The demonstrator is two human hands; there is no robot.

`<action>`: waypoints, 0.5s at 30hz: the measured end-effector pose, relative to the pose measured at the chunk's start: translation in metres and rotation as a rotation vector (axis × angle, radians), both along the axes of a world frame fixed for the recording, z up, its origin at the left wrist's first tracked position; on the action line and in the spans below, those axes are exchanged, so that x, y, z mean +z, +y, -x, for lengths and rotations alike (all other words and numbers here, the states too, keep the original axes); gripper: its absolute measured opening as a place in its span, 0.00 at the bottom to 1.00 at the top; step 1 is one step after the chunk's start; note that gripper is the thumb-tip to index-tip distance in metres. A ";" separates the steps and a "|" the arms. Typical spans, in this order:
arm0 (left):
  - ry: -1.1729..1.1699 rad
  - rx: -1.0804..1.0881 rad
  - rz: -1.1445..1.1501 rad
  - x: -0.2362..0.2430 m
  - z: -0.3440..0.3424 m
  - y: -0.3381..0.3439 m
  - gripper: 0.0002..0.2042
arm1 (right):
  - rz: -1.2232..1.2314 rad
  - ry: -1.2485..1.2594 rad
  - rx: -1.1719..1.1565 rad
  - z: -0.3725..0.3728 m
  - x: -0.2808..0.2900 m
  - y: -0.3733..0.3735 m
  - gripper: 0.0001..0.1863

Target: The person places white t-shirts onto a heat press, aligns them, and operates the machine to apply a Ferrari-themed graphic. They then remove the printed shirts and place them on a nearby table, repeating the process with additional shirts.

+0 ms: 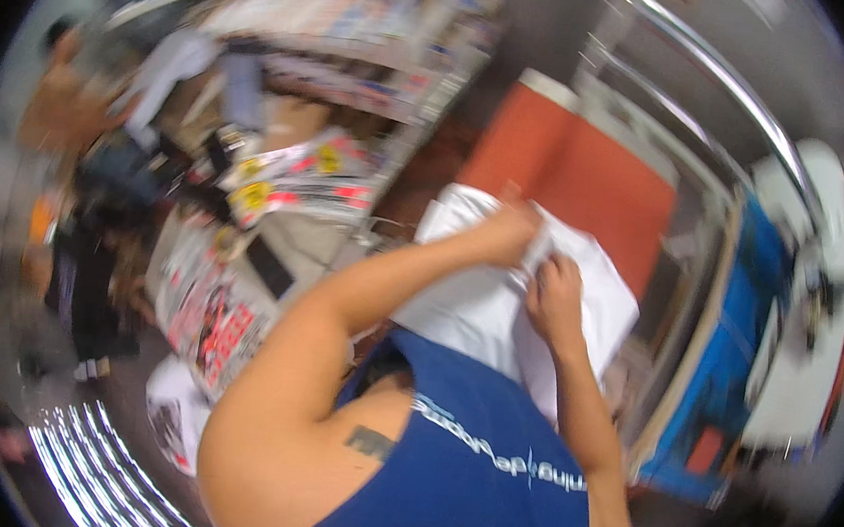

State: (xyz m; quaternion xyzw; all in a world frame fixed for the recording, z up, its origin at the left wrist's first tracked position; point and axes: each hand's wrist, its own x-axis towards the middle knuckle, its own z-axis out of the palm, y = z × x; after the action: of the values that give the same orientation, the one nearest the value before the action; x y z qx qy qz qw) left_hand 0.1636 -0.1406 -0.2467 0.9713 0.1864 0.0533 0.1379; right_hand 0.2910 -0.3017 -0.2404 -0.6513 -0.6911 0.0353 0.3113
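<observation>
A person's left grip (pixel 510 233) and right grip (pixel 557 283), close beside each other, both appear clamped with bent fingers on a white cloth (pixel 599 304), though blur softens the fingertips. The cloth spreads below and to either side of the grips, over part of an orange-red tabletop (pixel 615 185) that extends beyond them. Well left of the grips sits a printed plastic sack (pixel 202 310); to their right stands a blue bin (pixel 740 301). The contents of both are unclear.
</observation>
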 end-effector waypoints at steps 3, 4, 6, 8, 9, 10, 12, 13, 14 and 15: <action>-0.020 -0.057 0.165 0.009 0.013 -0.001 0.18 | -0.020 -0.123 -0.081 0.014 -0.003 0.007 0.17; -0.129 -0.062 0.235 0.015 0.021 -0.002 0.18 | 0.001 -0.152 -0.083 0.016 -0.003 0.009 0.18; -0.383 -0.013 0.291 0.030 0.054 0.000 0.12 | 0.096 -0.205 -0.156 0.015 -0.003 0.015 0.20; -0.633 0.068 0.247 0.045 0.103 0.024 0.10 | 0.203 -0.212 -0.200 0.015 0.000 0.025 0.21; -0.755 0.099 0.145 0.054 0.135 0.047 0.06 | 0.253 -0.219 -0.230 0.015 0.001 0.032 0.21; -0.843 0.229 0.126 0.063 0.168 0.072 0.03 | 0.300 -0.189 -0.314 0.017 0.003 0.040 0.22; -0.871 0.409 -0.141 0.082 0.249 0.135 0.06 | 0.336 -0.146 -0.434 0.022 0.008 0.057 0.22; -0.931 0.589 -0.168 0.090 0.288 0.165 0.07 | 0.384 -0.135 -0.500 0.025 0.009 0.064 0.22; -0.923 0.747 -0.152 0.101 0.332 0.199 0.08 | 0.422 -0.123 -0.549 0.028 0.009 0.070 0.22; -0.971 0.965 -0.052 0.109 0.369 0.233 0.10 | 0.395 -0.138 -0.553 0.032 0.007 0.074 0.22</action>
State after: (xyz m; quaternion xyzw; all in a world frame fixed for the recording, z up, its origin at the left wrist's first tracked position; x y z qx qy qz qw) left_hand -0.2054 0.0924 -0.1378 0.6486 0.5139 0.5428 0.1433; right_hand 0.2587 -0.2281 -0.2332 -0.8624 -0.4879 0.0385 0.1297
